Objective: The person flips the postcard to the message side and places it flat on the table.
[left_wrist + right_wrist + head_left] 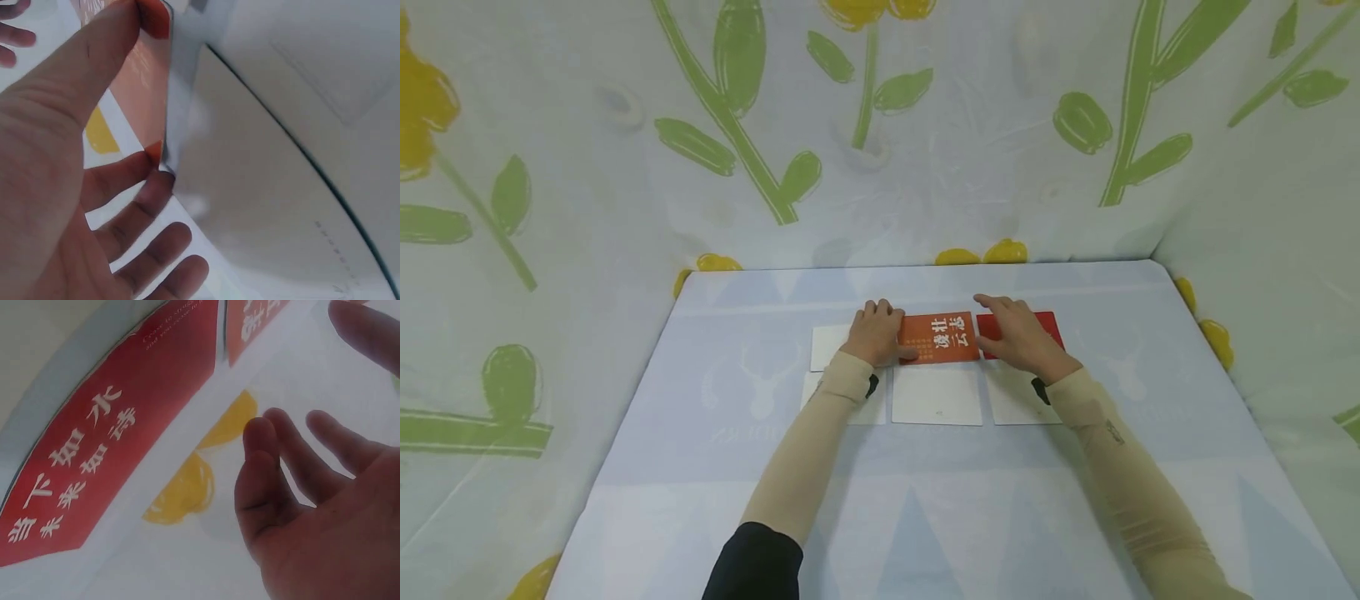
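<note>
An orange card with white Chinese characters lies in the far row of cards on the table. My left hand holds it at its left end; the left wrist view shows the thumb on one corner and the index finger at the other. Over the red card hovers my right hand, fingers spread and nothing in its grasp. In the head view that hand hides part of the red card, whose white lettering appears in the right wrist view. A narrow gap separates the orange and red cards.
Nearer me lies a row of white cards, among them a middle one and a right one. Another white card is left of my left hand. Flower-printed sheeting walls the pale table at the back and sides.
</note>
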`<state>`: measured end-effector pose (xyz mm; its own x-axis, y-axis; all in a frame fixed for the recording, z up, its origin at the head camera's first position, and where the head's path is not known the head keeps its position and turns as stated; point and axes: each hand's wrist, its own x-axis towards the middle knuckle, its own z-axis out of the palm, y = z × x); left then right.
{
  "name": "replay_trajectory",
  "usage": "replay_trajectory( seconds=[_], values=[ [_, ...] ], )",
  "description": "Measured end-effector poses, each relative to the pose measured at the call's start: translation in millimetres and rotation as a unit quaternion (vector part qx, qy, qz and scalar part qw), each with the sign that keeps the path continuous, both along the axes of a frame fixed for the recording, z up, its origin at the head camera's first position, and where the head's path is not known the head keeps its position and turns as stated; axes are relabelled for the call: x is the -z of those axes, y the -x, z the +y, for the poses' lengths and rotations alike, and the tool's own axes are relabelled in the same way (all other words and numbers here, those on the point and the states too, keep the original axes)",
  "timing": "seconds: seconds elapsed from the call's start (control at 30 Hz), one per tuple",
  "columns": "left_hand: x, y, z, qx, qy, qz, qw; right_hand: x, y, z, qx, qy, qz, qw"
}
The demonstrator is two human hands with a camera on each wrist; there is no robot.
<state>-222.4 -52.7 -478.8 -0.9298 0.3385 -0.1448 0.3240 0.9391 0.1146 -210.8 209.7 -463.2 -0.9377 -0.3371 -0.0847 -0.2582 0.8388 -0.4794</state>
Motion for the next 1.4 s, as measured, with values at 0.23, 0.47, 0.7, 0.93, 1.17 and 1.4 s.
replay_trajectory(
  seconds=[0.23,0.47,0.7,0.93,1.17,1.4],
  values=[
    [3.4,-0.5,5.7,0.002,0.020,0.044,0.9988,6.1,13.7,-11,0.000,-0.024,-0.039,0.9990],
    [2.9,-3.8,8.0,0.000,0.025,0.066,0.9975,16.6,24.8,-14,0.001,-0.040,-0.040,0.9984],
    [2.4,-6.1,8.9,-0.007,0.026,0.076,0.9967,22.5,28.9,-14,-0.003,-0.035,-0.021,0.9992],
    [1.8,-9.1,7.8,-0.011,0.033,0.100,0.9944,18.7,29.4,-17,-0.003,0.001,-0.015,0.9999],
    [5.4,-9.9,7.6,-0.013,0.032,0.116,0.9926,15.9,32.2,-17,0.012,0.009,-0.023,0.9996],
    [8.4,-9.9,7.0,-0.020,0.001,0.127,0.9917,14.3,31.4,-17,0.038,0.021,-0.022,0.9988]
  ],
)
